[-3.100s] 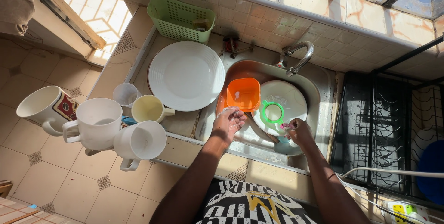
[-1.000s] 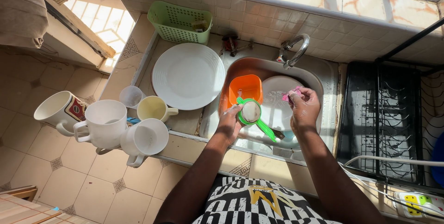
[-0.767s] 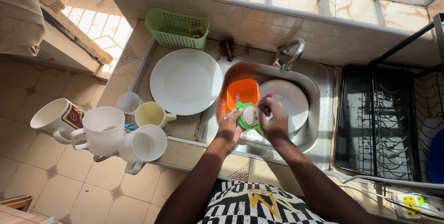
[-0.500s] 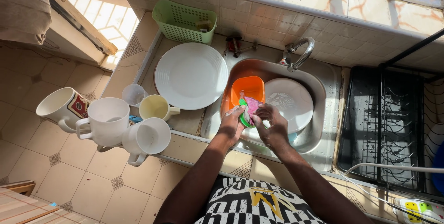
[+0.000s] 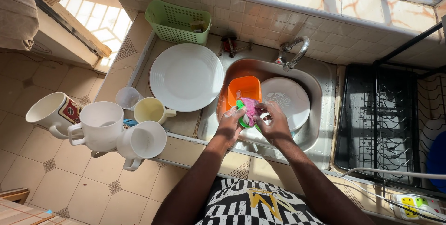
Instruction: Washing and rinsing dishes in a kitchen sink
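Note:
Over the steel sink (image 5: 320, 90), my left hand (image 5: 231, 122) grips a small green utensil (image 5: 241, 119) whose shape is mostly hidden. My right hand (image 5: 274, 122) presses a pink cloth (image 5: 251, 108) against it. Both hands meet just in front of an orange square container (image 5: 241, 90) standing in the basin. A white plate (image 5: 287, 95) lies in the sink to the right of the container, behind my right hand.
A large white plate (image 5: 186, 77) lies on the drainboard. Left of the sink stand several mugs (image 5: 100, 125) and a small cup (image 5: 127, 97). A green basket (image 5: 178, 22) sits at the back, the tap (image 5: 295, 51) above the basin, a black dish rack (image 5: 378, 118) on the right.
My right hand has come in from the right with the pink cloth and now covers the green utensil held by my left hand. Both hands have moved closer together.

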